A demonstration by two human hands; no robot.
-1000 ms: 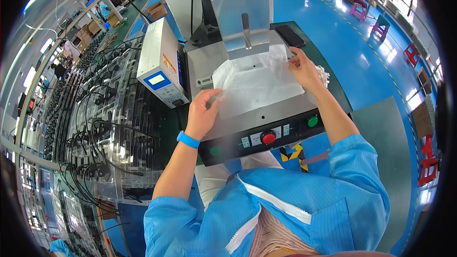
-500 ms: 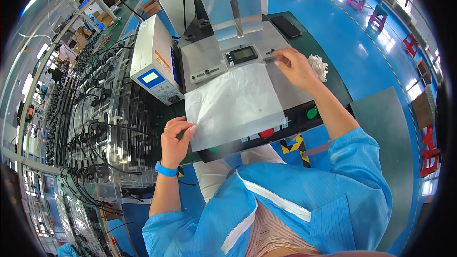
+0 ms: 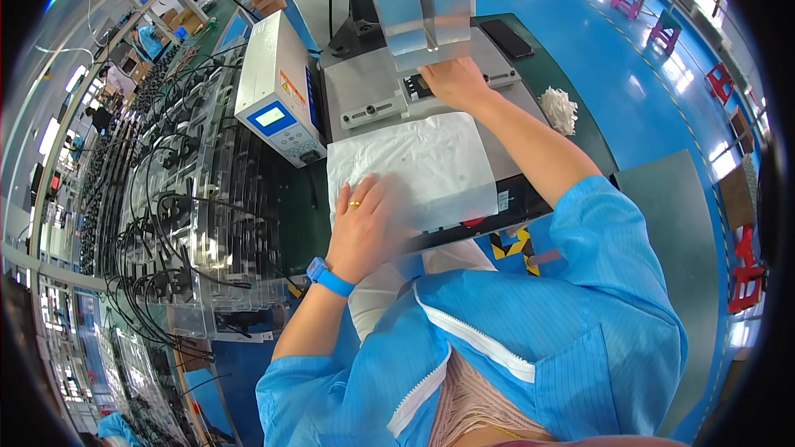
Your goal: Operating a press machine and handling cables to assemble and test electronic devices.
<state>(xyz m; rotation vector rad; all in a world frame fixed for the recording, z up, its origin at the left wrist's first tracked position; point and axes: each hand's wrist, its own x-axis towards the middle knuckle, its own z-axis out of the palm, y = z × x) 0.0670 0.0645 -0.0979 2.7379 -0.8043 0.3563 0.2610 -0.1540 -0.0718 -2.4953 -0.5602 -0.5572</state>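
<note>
While the left hand [image 3: 362,228] lies loosely spread over the white sheet [image 3: 431,153], the small black gadget [image 3: 416,87] sits at one o'clock from that hand and nine o'clock from the nearer right hand [image 3: 457,83], whose grip is hidden.

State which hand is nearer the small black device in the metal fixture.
Right. The right hand is at the device, partly covering it; the left hand is farther off, over the white sheet.
</note>
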